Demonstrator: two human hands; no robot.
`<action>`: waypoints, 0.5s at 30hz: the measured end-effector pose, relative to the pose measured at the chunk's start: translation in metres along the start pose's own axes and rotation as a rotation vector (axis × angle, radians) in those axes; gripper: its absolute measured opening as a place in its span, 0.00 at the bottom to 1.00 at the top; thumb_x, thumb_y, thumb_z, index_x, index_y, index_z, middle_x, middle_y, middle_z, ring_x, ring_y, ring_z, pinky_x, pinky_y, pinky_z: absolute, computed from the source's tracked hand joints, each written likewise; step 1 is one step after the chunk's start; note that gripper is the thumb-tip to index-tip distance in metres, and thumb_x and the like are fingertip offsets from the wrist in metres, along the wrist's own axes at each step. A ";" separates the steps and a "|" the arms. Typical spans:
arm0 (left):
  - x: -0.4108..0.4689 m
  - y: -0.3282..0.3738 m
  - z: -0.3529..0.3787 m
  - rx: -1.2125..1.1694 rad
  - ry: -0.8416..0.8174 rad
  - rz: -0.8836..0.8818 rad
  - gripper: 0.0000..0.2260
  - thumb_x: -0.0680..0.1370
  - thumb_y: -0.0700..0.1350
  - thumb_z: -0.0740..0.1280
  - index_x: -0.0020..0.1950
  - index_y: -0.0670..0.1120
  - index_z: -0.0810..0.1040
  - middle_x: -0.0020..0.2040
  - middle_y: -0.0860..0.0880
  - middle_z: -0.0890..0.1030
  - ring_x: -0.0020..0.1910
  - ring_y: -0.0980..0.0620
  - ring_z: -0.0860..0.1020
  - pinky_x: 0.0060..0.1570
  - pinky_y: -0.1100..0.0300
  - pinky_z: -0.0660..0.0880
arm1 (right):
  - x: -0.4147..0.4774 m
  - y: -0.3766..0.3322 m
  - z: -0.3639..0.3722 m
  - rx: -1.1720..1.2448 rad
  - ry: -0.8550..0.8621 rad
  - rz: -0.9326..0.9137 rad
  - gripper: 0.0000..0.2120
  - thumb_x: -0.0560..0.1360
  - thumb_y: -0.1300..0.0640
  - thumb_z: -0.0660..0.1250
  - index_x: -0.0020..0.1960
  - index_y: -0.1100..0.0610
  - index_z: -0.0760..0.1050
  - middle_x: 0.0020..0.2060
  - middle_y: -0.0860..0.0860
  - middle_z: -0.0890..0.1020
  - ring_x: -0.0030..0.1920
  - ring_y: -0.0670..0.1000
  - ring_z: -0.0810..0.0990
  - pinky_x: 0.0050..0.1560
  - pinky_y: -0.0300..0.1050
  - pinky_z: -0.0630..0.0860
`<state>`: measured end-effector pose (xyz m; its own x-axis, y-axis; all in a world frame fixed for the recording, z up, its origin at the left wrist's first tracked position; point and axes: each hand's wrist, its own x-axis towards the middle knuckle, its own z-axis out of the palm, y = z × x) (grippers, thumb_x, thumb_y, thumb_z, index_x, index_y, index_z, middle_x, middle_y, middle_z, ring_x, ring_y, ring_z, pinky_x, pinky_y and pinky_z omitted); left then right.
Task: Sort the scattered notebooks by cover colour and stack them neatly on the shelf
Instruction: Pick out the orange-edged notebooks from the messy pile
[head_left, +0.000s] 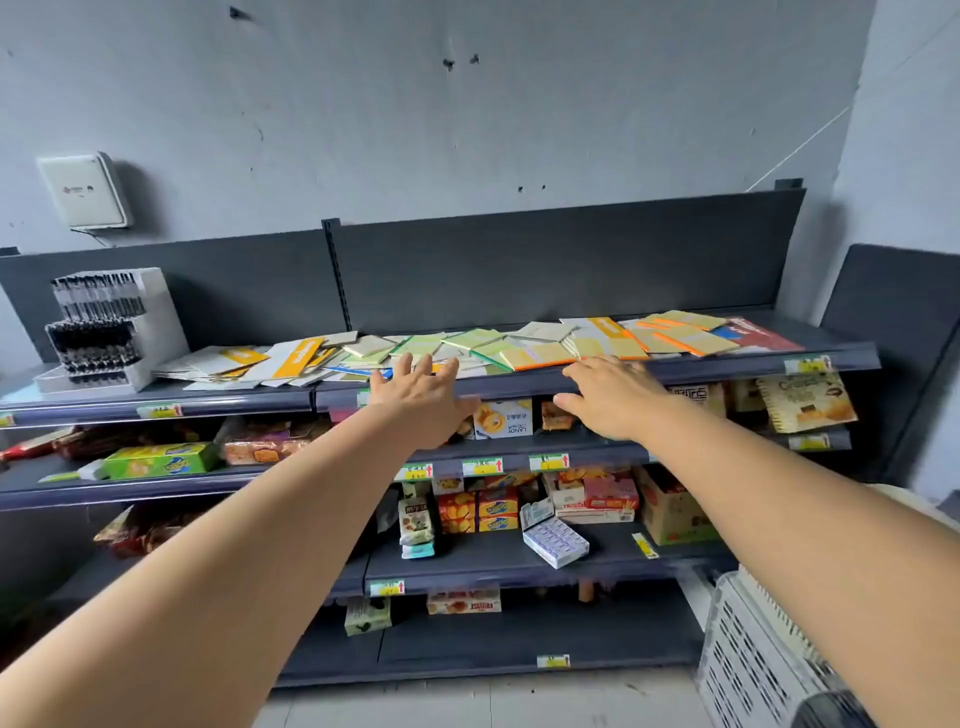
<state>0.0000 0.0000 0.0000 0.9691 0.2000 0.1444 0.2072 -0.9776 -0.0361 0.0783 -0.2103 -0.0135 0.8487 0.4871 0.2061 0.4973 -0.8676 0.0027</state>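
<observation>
Several notebooks lie scattered along the top shelf (727, 366). Orange-edged notebooks (540, 357) lie at the centre right, green-edged ones (470, 340) in the middle, white and orange ones (244, 358) at the left, and a red one (758, 332) at the far right. My left hand (421, 400) reaches toward the shelf's front edge with fingers spread, holding nothing. My right hand (608, 397) is stretched out flat just below the orange-edged notebooks, also holding nothing.
A white display rack of pens (104, 327) stands at the left end of the top shelf. Lower shelves (519, 561) hold snack boxes and packets. A white plastic crate (753, 649) sits on the floor at the lower right. A white box (83, 189) hangs on the wall.
</observation>
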 end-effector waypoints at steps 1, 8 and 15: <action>0.000 0.001 0.002 0.023 -0.019 0.001 0.30 0.79 0.65 0.50 0.78 0.53 0.51 0.79 0.47 0.53 0.78 0.44 0.47 0.72 0.37 0.51 | 0.000 0.001 0.002 -0.008 -0.007 0.014 0.25 0.81 0.42 0.53 0.72 0.55 0.64 0.71 0.54 0.67 0.72 0.55 0.63 0.67 0.54 0.62; 0.022 0.007 0.017 0.023 -0.075 0.036 0.31 0.79 0.65 0.50 0.78 0.53 0.50 0.79 0.48 0.53 0.78 0.44 0.46 0.72 0.36 0.49 | 0.008 0.010 0.026 0.019 -0.075 0.069 0.25 0.81 0.42 0.53 0.72 0.55 0.65 0.70 0.55 0.69 0.71 0.56 0.65 0.66 0.58 0.63; 0.090 0.021 0.041 -0.046 -0.115 0.088 0.32 0.79 0.66 0.50 0.79 0.53 0.49 0.79 0.49 0.51 0.78 0.46 0.47 0.72 0.37 0.51 | 0.048 0.033 0.039 0.018 -0.072 0.109 0.24 0.81 0.43 0.54 0.72 0.54 0.65 0.70 0.54 0.69 0.71 0.56 0.65 0.67 0.57 0.63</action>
<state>0.0973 -0.0003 -0.0282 0.9928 0.1166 0.0279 0.1166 -0.9932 0.0020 0.1426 -0.2114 -0.0411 0.9082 0.3966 0.1336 0.4041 -0.9141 -0.0335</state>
